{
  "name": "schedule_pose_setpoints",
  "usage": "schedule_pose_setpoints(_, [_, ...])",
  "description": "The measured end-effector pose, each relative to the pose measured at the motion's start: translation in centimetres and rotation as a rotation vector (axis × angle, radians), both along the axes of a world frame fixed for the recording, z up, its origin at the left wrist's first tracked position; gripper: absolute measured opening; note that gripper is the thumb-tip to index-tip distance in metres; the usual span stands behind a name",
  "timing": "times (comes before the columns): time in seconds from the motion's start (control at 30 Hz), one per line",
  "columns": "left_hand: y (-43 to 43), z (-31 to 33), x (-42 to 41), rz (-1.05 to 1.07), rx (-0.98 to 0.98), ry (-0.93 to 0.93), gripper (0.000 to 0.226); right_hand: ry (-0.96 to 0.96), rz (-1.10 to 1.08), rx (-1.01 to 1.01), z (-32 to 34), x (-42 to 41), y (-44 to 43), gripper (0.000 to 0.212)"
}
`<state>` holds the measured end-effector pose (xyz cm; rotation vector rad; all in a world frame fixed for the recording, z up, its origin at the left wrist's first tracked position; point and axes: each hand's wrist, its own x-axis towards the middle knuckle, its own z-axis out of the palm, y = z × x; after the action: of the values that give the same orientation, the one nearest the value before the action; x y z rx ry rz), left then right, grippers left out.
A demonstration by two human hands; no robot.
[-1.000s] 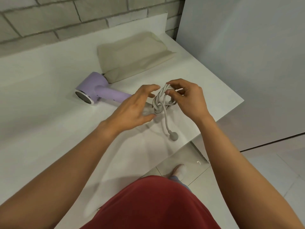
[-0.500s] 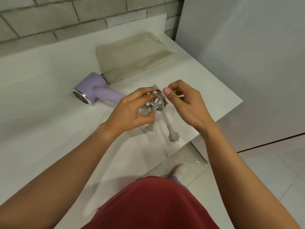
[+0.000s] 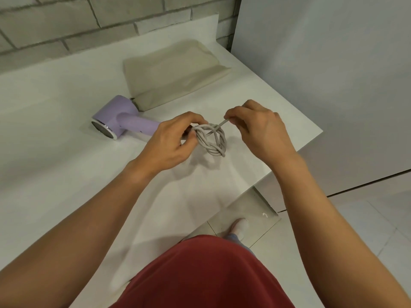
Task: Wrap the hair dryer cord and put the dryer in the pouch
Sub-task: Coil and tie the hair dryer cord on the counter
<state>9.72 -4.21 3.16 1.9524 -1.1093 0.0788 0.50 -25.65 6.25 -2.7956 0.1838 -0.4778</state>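
Observation:
A lilac hair dryer [image 3: 121,122] lies on its side on the white table [image 3: 66,174], its handle pointing toward my hands. Its grey cord [image 3: 212,138] is coiled into a small bundle of several loops held just above the table. My left hand [image 3: 171,141] grips the left side of the coil. My right hand [image 3: 258,127] pinches the cord's free end at the top of the bundle; the plug is hidden inside that hand. A flat beige pouch [image 3: 173,70] lies behind the dryer, its open edge next to the dryer's head.
The table ends at a corner just right of my right hand, with tiled floor [image 3: 333,230] below. A brick wall [image 3: 111,21] runs along the back and a smooth grey panel [image 3: 322,74] stands at the right.
The loose plug end that hung below the coil has been pulled up through the bundle by my right hand. My left hand closed onto the coil.

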Motion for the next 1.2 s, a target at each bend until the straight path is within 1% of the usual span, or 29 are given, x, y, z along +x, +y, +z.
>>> schedule_pose_setpoints(0.07, [0.0,0.3,0.3,-0.031,0.004,0.037,0.029,-0.018,-0.004,-0.041,-0.3,0.3,-0.2,0.022])
schedule_pose_setpoints(0.2, [0.2,0.5,0.9,-0.138,0.039,0.002,0.043,0.032,-0.009,-0.092,-0.2,0.5,-1.2,0.023])
schedule_pose_setpoints(0.33, [0.5,0.6,1.0,-0.148,0.063,0.026,0.031,0.109,0.077,-0.078,0.0,0.6,-1.9,0.023])
schedule_pose_setpoints(0.4, [0.4,0.8,0.9,-0.125,0.059,0.029,0.032,0.126,0.159,-0.038,-0.1,0.8,-2.1,0.022])
schedule_pose_setpoints(0.47, [0.2,1.3,0.7,-0.08,0.042,0.125,0.036,0.138,0.213,0.002,-0.6,0.7,-2.3,0.023])
schedule_pose_setpoints(0.53, [0.0,1.8,0.6,-0.038,0.035,0.233,0.036,0.151,0.23,0.066,-1.1,0.5,-2.2,0.029])
schedule_pose_setpoints(0.6, [0.0,2.1,0.6,-0.024,0.029,0.249,0.033,0.122,0.249,0.09,-1.5,0.2,-2.2,0.031])
schedule_pose_setpoints(0.7, [-0.1,2.3,0.8,-0.023,0.045,0.249,0.026,0.102,0.243,0.049,-1.7,0.1,-2.4,0.024])
schedule_pose_setpoints(0.73, [-0.2,2.3,0.9,-0.014,0.055,0.257,0.023,0.116,0.229,0.079,-1.5,0.0,-2.2,0.026])
schedule_pose_setpoints(0.77, [-0.3,2.2,0.9,-0.004,0.064,0.269,0.022,0.122,0.207,0.155,-1.2,-0.2,-2.0,0.029])
schedule_pose_setpoints(0.8, [-0.4,2.1,1.0,0.006,0.074,0.285,0.022,0.103,0.172,0.275,-0.7,-0.4,-1.6,0.03])
schedule_pose_setpoints(0.87, [-0.7,2.2,1.1,0.02,0.091,0.329,0.022,0.039,0.113,0.588,0.6,-0.9,-0.7,0.029])
schedule_pose_setpoints(0.9, [-0.9,2.3,1.2,0.017,0.098,0.362,0.022,0.033,0.115,0.704,1.1,-1.1,-0.2,0.028])
schedule_pose_setpoints(0.93, [-1.1,2.3,1.4,0.01,0.108,0.392,0.023,0.058,0.135,0.739,1.5,-1.1,0.2,0.03])
schedule_pose_setpoints(0.97, [-1.3,2.5,1.5,0.002,0.121,0.413,0.025,0.099,0.164,0.689,1.7,-1.1,0.4,0.034])
schedule_pose_setpoints(1.0, [-1.4,2.6,1.7,-0.008,0.137,0.428,0.027,0.137,0.193,0.578,1.7,-1.0,0.5,0.038])
schedule_pose_setpoints(1.03, [-1.4,2.8,1.9,-0.019,0.148,0.444,0.03,0.16,0.207,0.468,1.5,-0.8,0.5,0.038])
schedule_pose_setpoints(1.07, [-1.4,3.1,2.2,-0.03,0.154,0.464,0.031,0.171,0.204,0.408,1.3,-0.6,0.5,0.032])
schedule_pose_setpoints(1.13, [-1.3,3.6,2.6,-0.046,0.154,0.503,0.033,0.172,0.185,0.425,0.9,-0.2,0.4,0.023])
schedule_pose_setpoints(1.2, [-0.9,4.1,3.0,-0.066,0.157,0.521,0.044,0.159,0.175,0.5,0.6,0.0,0.5,0.021])
